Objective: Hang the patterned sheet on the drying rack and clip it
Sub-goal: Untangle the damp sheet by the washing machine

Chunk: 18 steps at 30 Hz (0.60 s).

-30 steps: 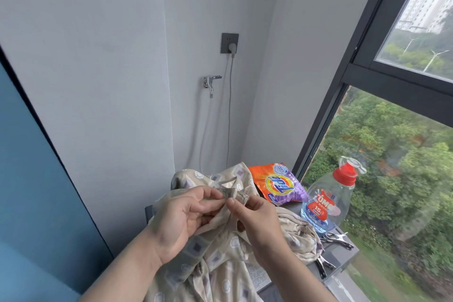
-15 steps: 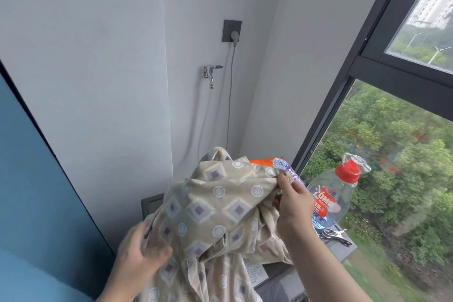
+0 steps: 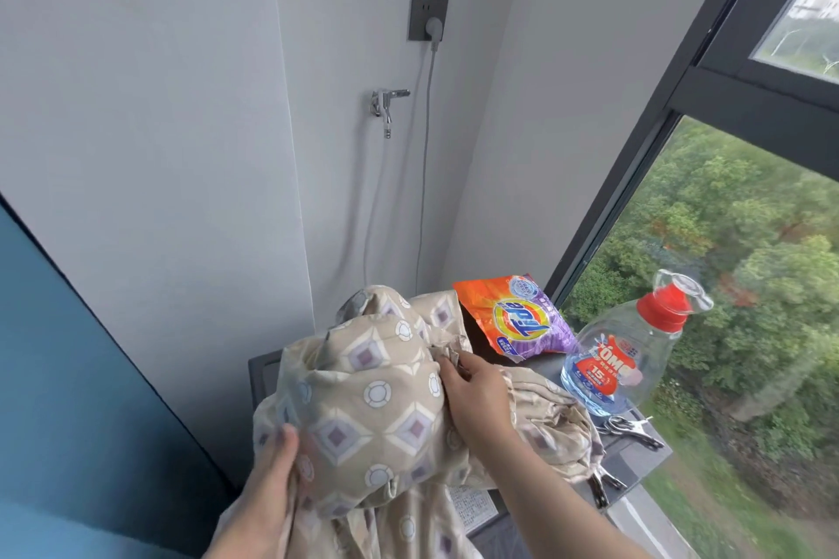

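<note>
The patterned sheet [image 3: 377, 404], beige with purple diamonds and white rings, is bunched in a heap over a dark grey appliance top [image 3: 635, 458]. My left hand [image 3: 272, 477] grips the sheet's lower left fold, fingers partly under the cloth. My right hand [image 3: 476, 395] pinches a crumpled edge near the heap's middle right. Metal clips [image 3: 629, 424] lie on the appliance top to the right, with another clip [image 3: 601, 488] at its front edge under the cloth. No drying rack is in view.
An orange and purple detergent bag [image 3: 517, 318] lies behind the sheet. A clear detergent bottle with a red cap [image 3: 635, 349] stands at the right. A tap [image 3: 386, 102] and wall socket [image 3: 429, 15] with cable are on the wall. A window frame [image 3: 635, 177] runs along the right.
The hands, together on one sheet corner a second ago, have separated. The left hand dropped to the lower left fold; the right hand came down from its raised hold, and the sheet has sagged.
</note>
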Each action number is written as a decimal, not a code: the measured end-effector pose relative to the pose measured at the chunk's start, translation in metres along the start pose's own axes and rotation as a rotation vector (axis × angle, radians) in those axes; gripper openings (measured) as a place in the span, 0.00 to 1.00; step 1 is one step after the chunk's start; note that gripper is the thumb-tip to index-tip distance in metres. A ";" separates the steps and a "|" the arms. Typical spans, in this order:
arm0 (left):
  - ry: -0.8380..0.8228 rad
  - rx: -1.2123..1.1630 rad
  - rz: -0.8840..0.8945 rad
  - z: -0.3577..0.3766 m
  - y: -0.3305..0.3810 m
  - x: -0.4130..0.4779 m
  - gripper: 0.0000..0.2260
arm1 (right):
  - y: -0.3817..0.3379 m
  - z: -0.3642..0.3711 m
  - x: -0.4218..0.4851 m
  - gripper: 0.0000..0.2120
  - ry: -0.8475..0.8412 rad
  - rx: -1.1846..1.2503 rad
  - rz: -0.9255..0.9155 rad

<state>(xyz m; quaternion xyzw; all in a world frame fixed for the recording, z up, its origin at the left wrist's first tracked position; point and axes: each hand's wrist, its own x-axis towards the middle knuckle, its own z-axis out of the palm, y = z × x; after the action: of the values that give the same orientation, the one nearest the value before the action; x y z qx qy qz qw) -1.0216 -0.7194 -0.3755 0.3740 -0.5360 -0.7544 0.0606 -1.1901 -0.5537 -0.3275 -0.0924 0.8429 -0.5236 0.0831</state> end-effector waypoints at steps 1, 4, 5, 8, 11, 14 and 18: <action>0.010 0.036 0.009 0.011 0.002 0.008 0.42 | 0.002 0.001 0.002 0.20 -0.027 -0.018 0.019; 0.130 0.349 0.025 0.041 0.023 0.008 0.31 | 0.005 -0.005 0.010 0.21 -0.096 0.105 0.103; 0.181 0.416 0.016 0.049 0.025 0.009 0.26 | 0.006 -0.007 0.012 0.24 -0.141 0.174 0.125; 0.232 0.606 -0.044 0.052 -0.012 0.039 0.31 | 0.006 -0.009 0.012 0.35 -0.293 0.115 0.115; 0.214 0.748 -0.044 0.045 -0.051 0.065 0.38 | 0.008 -0.002 0.012 0.30 -0.311 -0.156 0.095; 0.282 0.740 0.019 0.059 0.003 0.005 0.36 | 0.015 0.010 0.020 0.30 -0.239 -0.358 0.124; 0.250 0.497 -0.016 0.038 0.002 -0.010 0.53 | 0.020 0.028 0.028 0.29 -0.202 -0.422 0.164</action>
<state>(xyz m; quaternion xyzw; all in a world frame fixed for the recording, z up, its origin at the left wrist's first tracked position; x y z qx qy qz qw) -1.0391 -0.6866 -0.3632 0.4718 -0.6901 -0.5482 0.0264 -1.2121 -0.5761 -0.3584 -0.0908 0.9257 -0.3157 0.1878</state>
